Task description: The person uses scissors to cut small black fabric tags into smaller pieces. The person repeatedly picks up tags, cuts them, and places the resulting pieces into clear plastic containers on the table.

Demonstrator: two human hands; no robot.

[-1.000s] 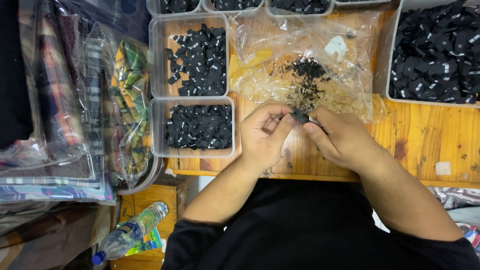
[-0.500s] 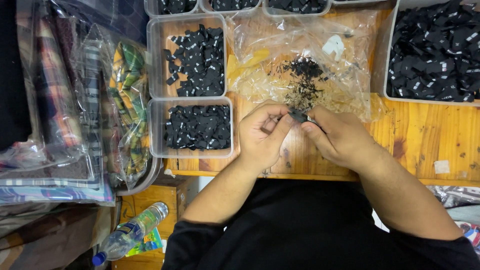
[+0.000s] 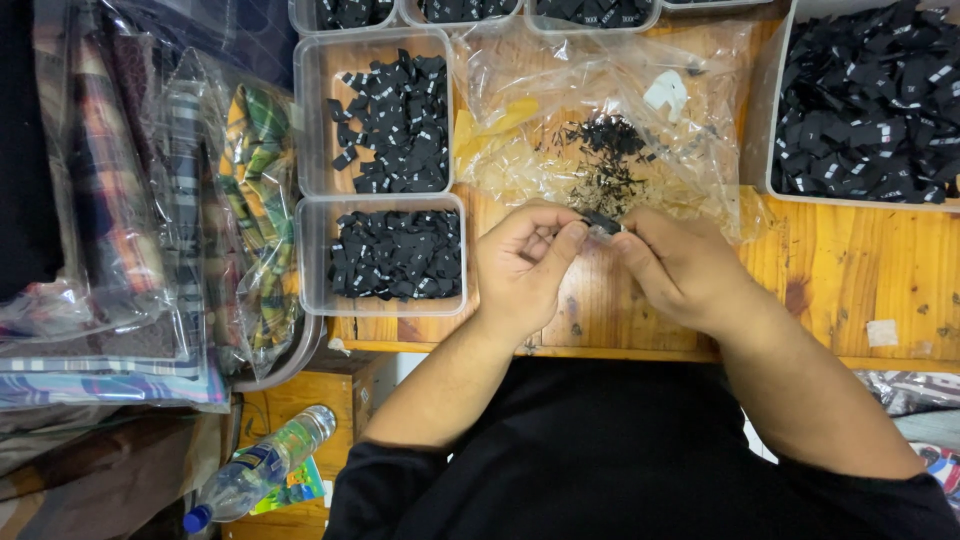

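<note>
My left hand [image 3: 525, 262] and my right hand [image 3: 680, 265] meet over the wooden table [image 3: 860, 280], both pinching one small black fabric label [image 3: 601, 221] between their fingertips. Just beyond the hands lies a crumpled clear plastic bag [image 3: 600, 110] with a scatter of thin black trimmings [image 3: 605, 160] on it. A clear tub of black labels [image 3: 395, 255] sits left of my left hand, with another tub [image 3: 385, 115] behind it.
A big tray of black labels [image 3: 865, 110] fills the far right. More tubs [image 3: 470, 10] line the far edge. Bagged plaid fabrics [image 3: 130, 200] pile up at the left. A plastic water bottle [image 3: 255, 470] lies below the table's edge.
Hardly anything has moved. My fingers have shifted slightly on the black label, and both hands stay in the same spot.
</note>
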